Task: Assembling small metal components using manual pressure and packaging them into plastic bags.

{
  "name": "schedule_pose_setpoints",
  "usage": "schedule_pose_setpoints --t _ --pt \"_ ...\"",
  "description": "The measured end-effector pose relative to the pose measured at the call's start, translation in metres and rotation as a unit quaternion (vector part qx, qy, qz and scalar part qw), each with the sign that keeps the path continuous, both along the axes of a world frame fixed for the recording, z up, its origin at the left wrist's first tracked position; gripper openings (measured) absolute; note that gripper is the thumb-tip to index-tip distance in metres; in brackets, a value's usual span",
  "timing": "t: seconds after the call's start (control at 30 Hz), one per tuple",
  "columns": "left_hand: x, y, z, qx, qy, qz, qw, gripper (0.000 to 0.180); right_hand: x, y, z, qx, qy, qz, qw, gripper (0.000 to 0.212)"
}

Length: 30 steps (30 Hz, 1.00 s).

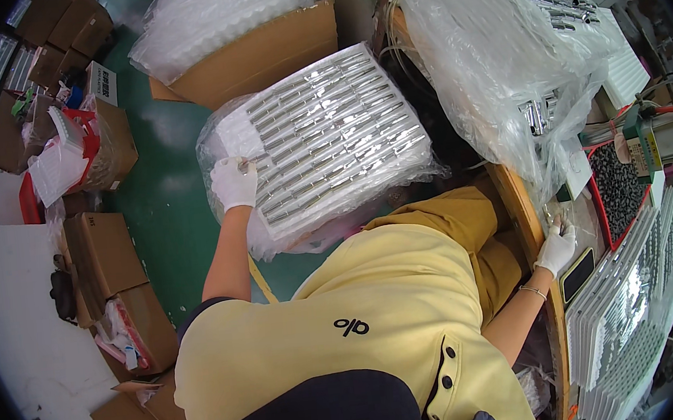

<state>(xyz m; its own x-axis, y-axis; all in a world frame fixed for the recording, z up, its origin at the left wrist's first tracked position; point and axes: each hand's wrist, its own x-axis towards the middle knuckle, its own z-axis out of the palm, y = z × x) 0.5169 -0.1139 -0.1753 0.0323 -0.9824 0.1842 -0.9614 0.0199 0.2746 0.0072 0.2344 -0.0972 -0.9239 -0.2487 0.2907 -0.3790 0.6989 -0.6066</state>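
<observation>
One gloved left hand (pixel 234 182) is at the left edge of one white tray (pixel 235 134), which bears many metal tubes (pixel 329 134), too crowded to count surely. One gloved right hand (pixel 557 249) is over the tabletop (pixel 525 212), between one phone (pixel 578 277) and one red bin (pixel 600 213) of countless dark pieces (pixel 620 191). Both hands' fingers are drawn together; whether either pair pinches anything, I cannot tell.
</observation>
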Motion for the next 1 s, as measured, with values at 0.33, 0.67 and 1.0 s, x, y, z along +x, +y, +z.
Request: schedule_pose_setpoints --t 0.33,0.67,1.0 --pt "0.025 -0.046 0.002 0.153 -0.014 -0.165 0.974 0.023 -0.001 0.002 -0.001 -0.019 -0.005 0.006 1.0 0.022" --pt "0.031 -0.034 0.013 0.08 0.022 -0.151 0.985 0.026 -0.001 0.002 0.0 -0.013 -0.015 -0.007 1.0 0.023" --pt "-0.011 0.014 -0.02 -0.063 0.434 -0.061 0.897 0.039 -0.006 0.003 -0.006 -0.028 -0.007 0.011 1.0 0.023"
